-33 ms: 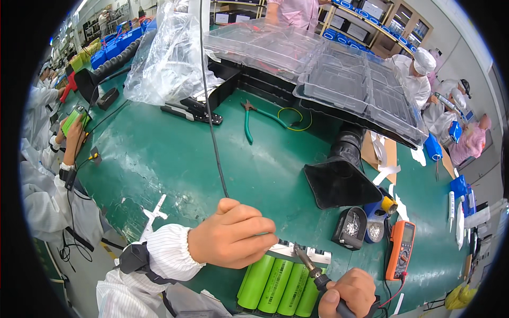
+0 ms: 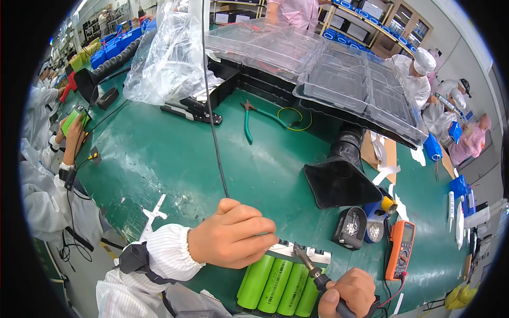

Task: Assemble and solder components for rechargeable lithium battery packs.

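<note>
My right hand (image 2: pixel 352 294) grips a soldering iron (image 2: pixel 317 273). The iron's tip meets the white strip (image 2: pixel 318 256) along the top of a pack of green cylindrical battery cells (image 2: pixel 277 286). Close to the tip, my left hand (image 2: pixel 233 233) is closed in a pinch at the left part of that strip. A thin black cable (image 2: pixel 214 132) comes down from above and disappears into this left hand. The fingertips and the cable's end are hidden behind the knuckles.
Right of the pack are a solder-waste box (image 2: pixel 350 228), an iron stand (image 2: pixel 375 225) and an orange multimeter (image 2: pixel 401 249). A black fume hood (image 2: pixel 342 183) stands beyond. Green-handled cutters (image 2: pixel 249 124), a wire stripper (image 2: pixel 191 114) and clear trays (image 2: pixel 344 74) lie farther back. A co-worker's hand (image 2: pixel 74 140) is at left.
</note>
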### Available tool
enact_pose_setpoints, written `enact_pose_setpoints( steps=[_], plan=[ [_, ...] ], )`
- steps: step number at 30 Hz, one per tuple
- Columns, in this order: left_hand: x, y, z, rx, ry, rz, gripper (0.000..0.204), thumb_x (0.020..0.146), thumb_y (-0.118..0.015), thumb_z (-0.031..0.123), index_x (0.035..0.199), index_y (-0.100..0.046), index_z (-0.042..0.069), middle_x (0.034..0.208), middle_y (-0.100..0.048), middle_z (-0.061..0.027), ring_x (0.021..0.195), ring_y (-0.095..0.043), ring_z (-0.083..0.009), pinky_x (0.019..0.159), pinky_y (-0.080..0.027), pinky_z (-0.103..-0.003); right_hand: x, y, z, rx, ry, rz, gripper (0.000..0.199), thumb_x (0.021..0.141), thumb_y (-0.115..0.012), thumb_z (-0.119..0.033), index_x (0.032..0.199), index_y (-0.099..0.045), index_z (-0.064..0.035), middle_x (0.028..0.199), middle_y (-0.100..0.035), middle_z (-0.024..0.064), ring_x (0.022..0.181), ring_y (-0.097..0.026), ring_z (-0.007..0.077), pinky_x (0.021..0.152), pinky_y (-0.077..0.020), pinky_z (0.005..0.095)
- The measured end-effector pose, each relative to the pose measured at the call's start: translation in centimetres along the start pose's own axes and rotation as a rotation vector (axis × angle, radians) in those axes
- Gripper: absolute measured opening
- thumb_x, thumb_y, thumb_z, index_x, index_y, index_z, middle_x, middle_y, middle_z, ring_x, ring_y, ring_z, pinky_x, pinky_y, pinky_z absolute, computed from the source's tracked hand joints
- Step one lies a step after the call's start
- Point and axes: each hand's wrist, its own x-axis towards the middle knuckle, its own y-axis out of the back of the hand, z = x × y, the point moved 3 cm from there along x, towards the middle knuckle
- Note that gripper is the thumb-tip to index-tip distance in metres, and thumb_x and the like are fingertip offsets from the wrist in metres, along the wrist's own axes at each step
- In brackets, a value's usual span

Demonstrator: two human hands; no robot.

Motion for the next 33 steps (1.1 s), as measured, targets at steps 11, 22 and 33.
enact_pose_setpoints(
  steps=[11,22,33],
  plan=[
    [-0.2,-0.4,0.0,-0.030,-0.011,-0.020,0.029,0.067,-0.070,0.008,0.095,-0.067,0.011,0.100,-0.062,0.0025,0.088,-0.057,-0.0154,0.076,-0.035,-0.031,-0.1,-0.1,0.1,-0.004,0.010,0.011,0.020,0.085,-0.065,-0.006,0.068,-0.054,-0.0034,0.058,-0.057,0.0085,0.044,-0.050,0.0218,0.043,-0.0395,0.0325],
    [-0.2,-0.4,-0.1,-0.056,-0.017,-0.055,0.029,0.066,-0.071,0.009,0.094,-0.065,0.011,0.100,-0.060,0.0018,0.090,-0.057,-0.0165,0.075,-0.036,-0.031,0.1,0.0,0.1,-0.005,0.015,-0.014,0.020,0.084,-0.066,-0.005,0.068,-0.053,-0.0033,0.057,-0.056,0.0077,0.043,-0.049,0.0214,0.042,-0.0381,0.0324],
    [-0.3,-0.7,0.1,-0.059,-0.019,-0.059,0.030,0.067,-0.072,0.007,0.096,-0.066,0.011,0.100,-0.061,0.0017,0.090,-0.057,-0.0165,0.076,-0.037,-0.031,0.1,-0.3,0.1,0.003,0.026,0.015,0.020,0.084,-0.065,-0.005,0.068,-0.053,-0.0033,0.057,-0.056,0.0079,0.043,-0.049,0.0219,0.043,-0.0383,0.0326]
  ],
)
